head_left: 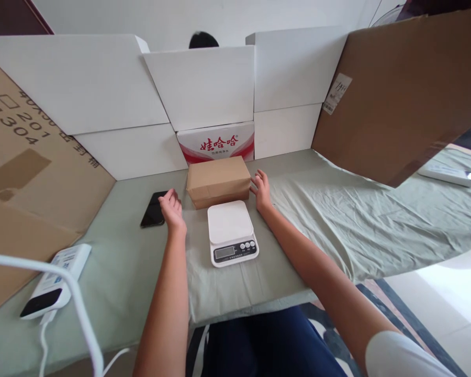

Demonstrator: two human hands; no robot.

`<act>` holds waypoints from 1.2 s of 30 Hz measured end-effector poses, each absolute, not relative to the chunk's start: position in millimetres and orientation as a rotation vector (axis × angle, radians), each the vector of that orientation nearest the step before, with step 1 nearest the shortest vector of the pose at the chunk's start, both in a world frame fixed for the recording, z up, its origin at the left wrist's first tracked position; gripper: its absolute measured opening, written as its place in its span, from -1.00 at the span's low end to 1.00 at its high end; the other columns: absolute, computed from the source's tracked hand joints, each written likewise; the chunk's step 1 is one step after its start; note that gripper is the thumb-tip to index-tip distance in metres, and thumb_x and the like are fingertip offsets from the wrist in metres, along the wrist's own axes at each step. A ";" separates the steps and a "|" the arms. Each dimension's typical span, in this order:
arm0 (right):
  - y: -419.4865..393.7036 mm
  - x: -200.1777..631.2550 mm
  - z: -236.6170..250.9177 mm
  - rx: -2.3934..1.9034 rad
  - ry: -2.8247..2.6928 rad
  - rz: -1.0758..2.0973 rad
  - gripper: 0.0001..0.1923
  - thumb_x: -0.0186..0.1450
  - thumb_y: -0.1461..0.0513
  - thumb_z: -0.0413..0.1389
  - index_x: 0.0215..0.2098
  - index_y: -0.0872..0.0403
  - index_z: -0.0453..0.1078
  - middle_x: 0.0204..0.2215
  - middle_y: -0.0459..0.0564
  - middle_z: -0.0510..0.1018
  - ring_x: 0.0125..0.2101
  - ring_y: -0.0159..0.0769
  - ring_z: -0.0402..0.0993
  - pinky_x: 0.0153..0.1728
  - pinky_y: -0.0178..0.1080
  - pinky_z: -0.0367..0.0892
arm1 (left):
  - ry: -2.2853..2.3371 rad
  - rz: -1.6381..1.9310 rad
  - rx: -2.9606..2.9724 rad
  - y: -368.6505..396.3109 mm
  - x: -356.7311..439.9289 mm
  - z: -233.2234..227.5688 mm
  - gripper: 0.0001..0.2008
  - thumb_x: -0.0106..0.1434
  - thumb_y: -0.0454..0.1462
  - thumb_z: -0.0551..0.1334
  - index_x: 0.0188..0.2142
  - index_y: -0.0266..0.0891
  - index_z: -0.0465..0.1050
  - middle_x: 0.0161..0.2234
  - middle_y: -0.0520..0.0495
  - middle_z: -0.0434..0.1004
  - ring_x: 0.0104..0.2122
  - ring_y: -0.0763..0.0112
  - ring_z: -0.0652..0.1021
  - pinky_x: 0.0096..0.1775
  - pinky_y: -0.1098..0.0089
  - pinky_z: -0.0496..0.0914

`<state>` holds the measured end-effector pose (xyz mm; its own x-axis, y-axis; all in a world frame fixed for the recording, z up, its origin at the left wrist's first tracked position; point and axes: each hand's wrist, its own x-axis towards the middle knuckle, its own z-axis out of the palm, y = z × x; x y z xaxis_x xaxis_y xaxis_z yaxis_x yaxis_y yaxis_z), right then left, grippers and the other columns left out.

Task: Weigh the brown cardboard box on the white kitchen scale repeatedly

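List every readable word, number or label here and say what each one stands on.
"娃哈哈": red brand characters on the white carton behind the brown parcel; the small line beneath is too small to read.
"201" and "304": on the cardboard sheet at left; the other characters there are unclear.
White sticker on the right cardboard: unreadable.
Scale display and buttons: too small.

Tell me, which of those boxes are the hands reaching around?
The small brown paper-wrapped box just behind the white kitchen scale, between the left hand and right hand. The others are white boxes stacked behind.
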<state>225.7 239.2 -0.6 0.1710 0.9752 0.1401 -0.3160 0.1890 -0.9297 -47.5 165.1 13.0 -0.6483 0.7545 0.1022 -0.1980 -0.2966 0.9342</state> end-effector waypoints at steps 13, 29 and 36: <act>235.9 224.3 5.6 -0.913 -0.926 1.178 -0.32 0.23 -0.21 0.15 0.23 -0.15 0.32 0.38 0.07 0.32 0.30 -0.01 0.39 0.27 0.13 0.38 | 1.311 1.864 0.770 168.0 -42.3 8.9 -0.10 0.33 0.40 -0.17 0.21 -0.10 0.52 0.42 -0.34 0.34 0.42 0.11 0.36 0.39 0.12 0.18; 226.8 218.6 7.3 -0.808 -1.381 0.953 -0.14 0.32 -0.35 0.01 0.37 -0.05 0.31 0.43 0.02 0.38 0.45 0.00 0.23 0.52 0.06 0.03 | 1.374 1.718 0.775 171.5 -27.7 1.3 -0.15 0.42 0.31 -0.11 0.33 -0.22 0.43 0.38 -0.43 0.38 0.37 0.05 0.43 0.37 0.04 0.21; 218.5 220.4 17.0 -0.727 -1.439 0.886 -0.09 0.30 -0.37 0.05 0.44 -0.11 0.22 0.48 -0.05 0.30 0.55 -0.03 -0.01 0.57 0.05 -0.13 | 1.366 1.778 0.839 170.2 -22.6 7.3 -0.20 0.38 0.31 0.06 0.27 -0.23 0.48 0.31 -0.38 0.48 0.36 0.05 0.45 0.35 0.10 0.27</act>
